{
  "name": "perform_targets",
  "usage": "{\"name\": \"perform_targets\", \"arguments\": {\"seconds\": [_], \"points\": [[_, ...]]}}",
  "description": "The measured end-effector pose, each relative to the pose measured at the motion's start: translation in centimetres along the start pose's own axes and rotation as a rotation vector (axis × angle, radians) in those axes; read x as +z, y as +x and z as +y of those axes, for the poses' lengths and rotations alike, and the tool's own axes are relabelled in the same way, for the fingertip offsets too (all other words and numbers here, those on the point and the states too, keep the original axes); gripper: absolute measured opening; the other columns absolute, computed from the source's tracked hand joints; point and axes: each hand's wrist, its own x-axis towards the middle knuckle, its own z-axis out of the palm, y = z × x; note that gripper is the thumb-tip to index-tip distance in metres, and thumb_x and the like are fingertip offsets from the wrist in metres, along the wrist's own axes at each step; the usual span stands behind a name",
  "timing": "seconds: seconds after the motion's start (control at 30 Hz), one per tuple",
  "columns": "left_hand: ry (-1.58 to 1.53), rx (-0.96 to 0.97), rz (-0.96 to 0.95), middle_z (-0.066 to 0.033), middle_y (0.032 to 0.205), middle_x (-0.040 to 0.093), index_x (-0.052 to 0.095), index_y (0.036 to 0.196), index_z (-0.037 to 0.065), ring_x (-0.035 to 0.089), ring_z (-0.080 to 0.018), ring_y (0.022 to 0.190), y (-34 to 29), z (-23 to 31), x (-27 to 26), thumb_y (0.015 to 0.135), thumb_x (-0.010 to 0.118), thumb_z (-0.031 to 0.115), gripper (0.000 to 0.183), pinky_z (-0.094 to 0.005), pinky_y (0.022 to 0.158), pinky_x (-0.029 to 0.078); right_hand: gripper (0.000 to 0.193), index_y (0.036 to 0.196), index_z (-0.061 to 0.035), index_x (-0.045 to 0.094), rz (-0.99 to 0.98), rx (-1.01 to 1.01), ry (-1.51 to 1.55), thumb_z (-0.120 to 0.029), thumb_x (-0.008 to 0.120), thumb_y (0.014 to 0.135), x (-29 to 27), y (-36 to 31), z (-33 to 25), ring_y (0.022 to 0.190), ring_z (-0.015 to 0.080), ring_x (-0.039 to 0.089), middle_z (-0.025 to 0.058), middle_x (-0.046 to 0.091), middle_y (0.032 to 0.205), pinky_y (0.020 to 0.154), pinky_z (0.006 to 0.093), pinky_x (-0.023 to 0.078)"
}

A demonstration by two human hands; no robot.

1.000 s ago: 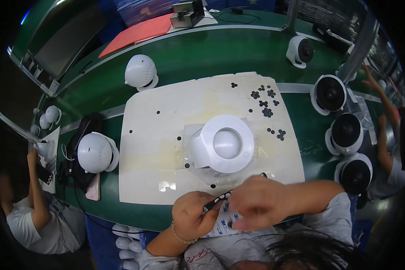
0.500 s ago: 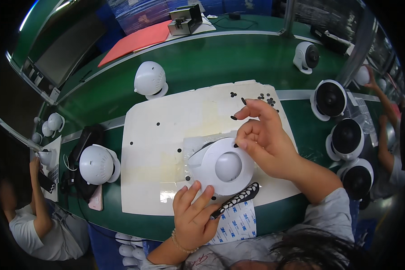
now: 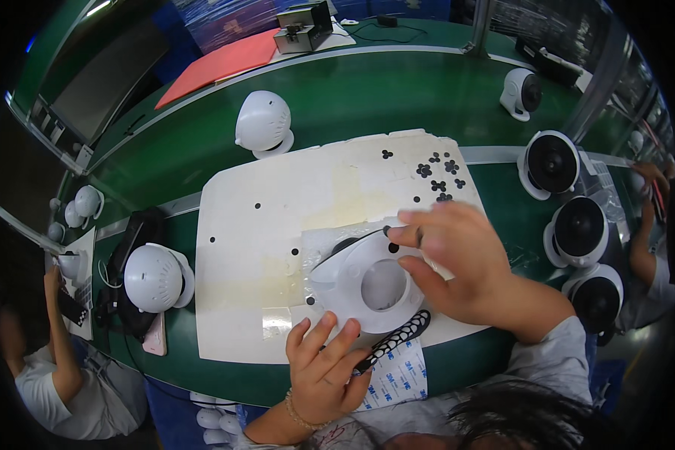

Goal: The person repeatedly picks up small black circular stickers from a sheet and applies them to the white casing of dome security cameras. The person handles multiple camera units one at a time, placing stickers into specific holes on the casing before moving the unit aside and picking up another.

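Five white dome housings sit whole on the green bench: one at the back (image 3: pixel 263 124), one at the left (image 3: pixel 156 277), and three small ones at the far left (image 3: pixel 79 210). Four units show black round fronts along the right (image 3: pixel 553 163). One white round base (image 3: pixel 371 281) lies on one white mat (image 3: pixel 277 225).

White printed sticker sheet (image 3: pixel 402 373) at near table edge; dark screen (image 3: pixel 90 82) far left.

Both hands (image 3: pixel 326 371) (image 3: pixel 457 259) low (fingers (image 3: pixel 406 236) spread)
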Motion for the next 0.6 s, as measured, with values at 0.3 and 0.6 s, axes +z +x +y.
{"name": "perform_targets", "arguments": {"seconds": [0.3, 0.6], "points": [[-0.02, 0.012, 0.01, -0.0086, 0.118, 0.053, 0.061, 0.082, 0.009, 0.042, -0.0274, 0.116, 0.2, 0.1, 0.1, 0.069, 0.059, 0.016, 0.014, -0.0451, 0.095, 0.026, 0.052, 0.12, -0.0043, 0.036, -0.033, 0.3, 0.548, 0.006, 0.053, 0.073, 2.7, 0.9, -1.0, 0.084, 0.024, 0.05, 0.0046, 0.054, 0.08, 0.085, 0.0384, 0.032], [-0.02, 0.012, 0.02, -0.0084, 0.118, 0.053, 0.061, 0.081, 0.009, 0.043, -0.0269, 0.116, 0.0, 0.1, 0.2, 0.071, 0.057, 0.017, 0.013, -0.0449, 0.095, 0.026, 0.045, 0.115, -0.0059, 0.045, -0.113, 0.204, 0.322, 0.002, 0.056, 0.072, 2.2, 1.2, -1.1, 0.084, 0.0234, 0.052, 0.005, 0.056, 0.083, 0.085, 0.0378, 0.032]]}}
